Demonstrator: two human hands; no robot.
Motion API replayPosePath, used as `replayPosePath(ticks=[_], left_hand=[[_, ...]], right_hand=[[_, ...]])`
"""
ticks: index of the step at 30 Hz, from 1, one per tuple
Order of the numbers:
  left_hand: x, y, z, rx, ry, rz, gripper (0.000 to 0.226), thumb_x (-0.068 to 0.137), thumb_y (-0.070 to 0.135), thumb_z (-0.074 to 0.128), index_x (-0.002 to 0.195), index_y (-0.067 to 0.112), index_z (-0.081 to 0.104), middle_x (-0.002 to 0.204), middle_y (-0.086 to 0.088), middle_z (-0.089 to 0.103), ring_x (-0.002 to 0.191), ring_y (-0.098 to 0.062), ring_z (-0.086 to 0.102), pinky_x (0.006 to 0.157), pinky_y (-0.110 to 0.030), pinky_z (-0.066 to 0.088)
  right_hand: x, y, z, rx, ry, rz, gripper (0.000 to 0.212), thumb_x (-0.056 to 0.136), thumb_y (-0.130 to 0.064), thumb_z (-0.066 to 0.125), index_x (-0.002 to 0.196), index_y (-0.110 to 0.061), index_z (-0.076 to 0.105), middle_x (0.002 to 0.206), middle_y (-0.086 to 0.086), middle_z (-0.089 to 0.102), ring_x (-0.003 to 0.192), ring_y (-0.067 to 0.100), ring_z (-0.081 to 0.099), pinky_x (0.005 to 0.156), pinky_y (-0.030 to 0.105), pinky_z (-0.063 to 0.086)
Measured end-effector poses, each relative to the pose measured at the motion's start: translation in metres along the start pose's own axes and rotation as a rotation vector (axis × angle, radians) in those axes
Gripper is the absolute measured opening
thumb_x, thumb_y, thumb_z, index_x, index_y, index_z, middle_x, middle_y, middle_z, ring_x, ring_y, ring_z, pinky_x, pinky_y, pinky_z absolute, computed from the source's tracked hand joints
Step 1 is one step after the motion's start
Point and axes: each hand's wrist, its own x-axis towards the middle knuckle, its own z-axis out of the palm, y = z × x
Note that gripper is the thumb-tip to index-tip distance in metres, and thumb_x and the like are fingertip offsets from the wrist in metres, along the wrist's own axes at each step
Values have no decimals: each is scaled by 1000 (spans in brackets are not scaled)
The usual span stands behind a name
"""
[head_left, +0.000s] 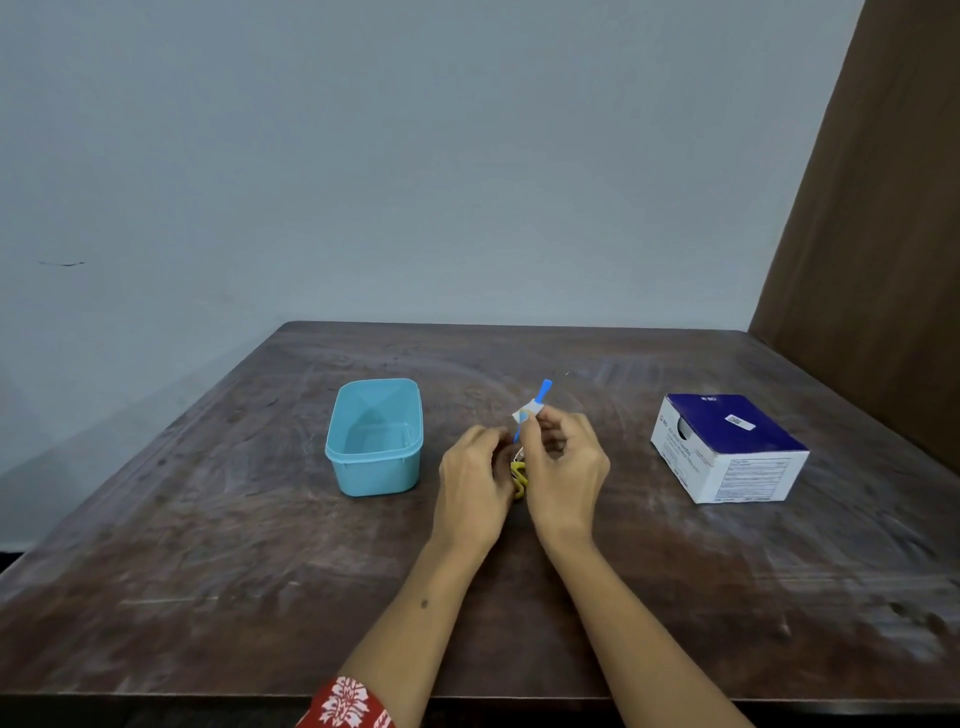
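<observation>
As it tilts upward just right of a light blue rectangular plastic tub (374, 439), a thin blue plastic stick half wrapped in white paper (535, 402) is pinched by the right hand's (563, 457) curled fingertips. The left hand (475, 467), between stick and tub, curls toward a small yellow plastic piece (518, 475); whether it grips anything cannot be told. Well right of the tub, a white and dark blue cardboard box (727, 447) shares the worn brown wooden table (208, 545).

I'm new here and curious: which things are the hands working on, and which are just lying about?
In use: blue stick with white wrap, pinched by right hand; yellow piece by left hand.
Lying about: tub, box, both untouched.
</observation>
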Motion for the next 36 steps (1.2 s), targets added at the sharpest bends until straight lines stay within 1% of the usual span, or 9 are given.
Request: replayPosePath(ticks=[2, 7, 11, 13, 19, 25, 27, 31, 36], left_hand=[[0, -1, 1, 16, -25, 1, 9, 83, 1, 58, 86, 3, 66, 79, -9, 61, 69, -21, 57, 62, -26, 41], [2, -2, -1, 32, -1, -26, 16, 81, -2, 57, 90, 5, 68, 79, -7, 60, 66, -15, 51, 61, -18, 36], [0, -1, 0, 67, -67, -4, 10, 82, 2, 56, 87, 4, 65, 80, -7, 58, 71, -22, 54, 66, -33, 43], [-1, 1, 0, 83, -86, 12, 8, 83, 4, 56, 84, 5, 63, 78, -3, 52, 69, -19, 50, 65, -36, 44], [1, -3, -2, 96, -60, -42, 24, 78, -3, 57, 97, 7, 68, 83, -8, 58, 75, -25, 57, 67, -33, 44], [-1, 0, 1, 105, -87, -33, 17, 80, -1, 57, 93, 6, 66, 81, -5, 54, 73, -21, 53, 66, -31, 43], [-1, -1, 0, 110, -75, -32, 17, 80, -1, 57, 92, 5, 67, 82, -7, 57, 73, -23, 54, 66, -30, 41], [0, -1, -1, 89, -12, -43, 12, 83, 1, 56, 88, 4, 67, 75, -5, 53, 66, -22, 51, 62, -35, 43], [-1, 0, 0, 124, -65, -16, 15, 84, 1, 55, 94, 3, 66, 84, -12, 58, 77, -27, 56, 69, -38, 46]], right_hand=[[1, 0, -1, 8, 28, -1, 15, 83, -13, 67, 80, -28, 67, 75, -11, 60, 66, 2, 60, 60, 5, 41], [0, 3, 2, -85, -99, 31, 14, 80, -19, 72, 73, -28, 65, 73, -11, 61, 65, -1, 61, 59, 7, 44], [2, 0, -1, -17, 37, 21, 14, 82, -14, 68, 78, -27, 67, 75, -11, 61, 65, 4, 61, 61, 9, 44], [4, 0, -3, 3, 83, 44, 14, 83, -13, 66, 80, -26, 68, 76, -11, 61, 66, 6, 61, 62, 11, 45], [0, 2, 0, -79, -128, 113, 12, 81, -20, 70, 72, -26, 65, 75, -5, 65, 65, 0, 62, 58, 6, 44], [3, 1, -4, -80, 36, 40, 6, 86, -15, 66, 85, -17, 71, 77, -4, 62, 66, 9, 61, 63, 15, 46], [2, 3, -3, -85, -36, 88, 6, 86, -18, 66, 84, -17, 71, 78, -3, 64, 67, 10, 63, 64, 17, 47], [-1, 6, -1, -147, -200, 124, 11, 86, -22, 66, 81, -13, 71, 78, 0, 67, 69, 5, 63, 61, 7, 43], [1, 1, -4, -116, -21, 44, 9, 88, -20, 64, 85, -15, 71, 77, -5, 61, 67, 8, 61, 64, 14, 45]])
